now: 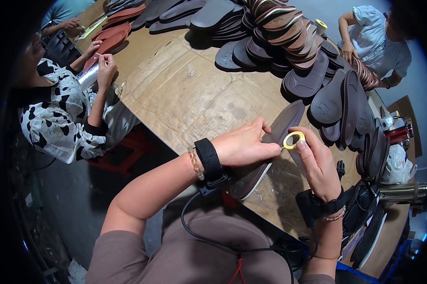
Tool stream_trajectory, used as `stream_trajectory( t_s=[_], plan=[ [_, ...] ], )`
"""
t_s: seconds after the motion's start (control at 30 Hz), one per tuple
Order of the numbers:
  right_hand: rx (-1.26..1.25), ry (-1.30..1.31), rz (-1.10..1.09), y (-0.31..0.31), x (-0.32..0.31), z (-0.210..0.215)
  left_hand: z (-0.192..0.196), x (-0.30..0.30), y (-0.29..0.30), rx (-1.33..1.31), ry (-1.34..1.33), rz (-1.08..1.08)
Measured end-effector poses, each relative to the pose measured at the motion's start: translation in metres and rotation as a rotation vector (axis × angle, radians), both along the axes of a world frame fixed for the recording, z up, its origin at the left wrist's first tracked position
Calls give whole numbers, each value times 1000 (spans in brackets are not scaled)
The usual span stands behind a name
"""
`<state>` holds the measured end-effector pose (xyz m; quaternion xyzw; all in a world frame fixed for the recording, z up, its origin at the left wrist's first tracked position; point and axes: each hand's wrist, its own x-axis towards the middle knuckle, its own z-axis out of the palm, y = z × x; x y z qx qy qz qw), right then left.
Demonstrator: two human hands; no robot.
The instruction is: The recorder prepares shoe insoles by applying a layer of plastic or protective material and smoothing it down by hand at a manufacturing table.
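A long counter (185, 90) covered in worn brown cardboard runs from eleven o'clock toward five o'clock over a dark grey floor (76, 208), with a red stool (123, 151) at nine o'clock and a pale wall (327, 9) at one o'clock.

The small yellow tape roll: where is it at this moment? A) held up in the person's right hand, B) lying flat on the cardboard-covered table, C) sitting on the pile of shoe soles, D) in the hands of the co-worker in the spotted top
A: the yellow tape roll sits at the fingertips of the right hand, above the dark shoe sole, while the left hand pinches at its edge.
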<state>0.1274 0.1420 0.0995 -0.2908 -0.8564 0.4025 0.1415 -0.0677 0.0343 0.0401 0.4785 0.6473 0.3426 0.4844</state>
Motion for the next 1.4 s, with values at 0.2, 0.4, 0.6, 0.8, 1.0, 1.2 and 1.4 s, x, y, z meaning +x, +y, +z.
stream_trajectory(
  t_s=[0.2,0.4,0.6,0.8,1.0,1.2,1.4],
  plan=[
    [-310,146,50,20,0,-12,0,-1,-2,21,-32,15],
    [414,135,-205,17,-9,-24,0,3,-2,27,29,11],
    [509,160,-223,9,-12,-28,-7,4,-5,67,18,23],
    [617,180,-210,4,-12,-35,-14,7,-7,109,21,28],
    [670,162,-210,0,-14,-38,-21,8,-8,120,22,38],
    [717,132,-207,-2,-16,-37,-25,9,-6,134,17,46],
    [692,78,-218,-4,-17,-33,-24,6,1,103,63,14]
  ],
)
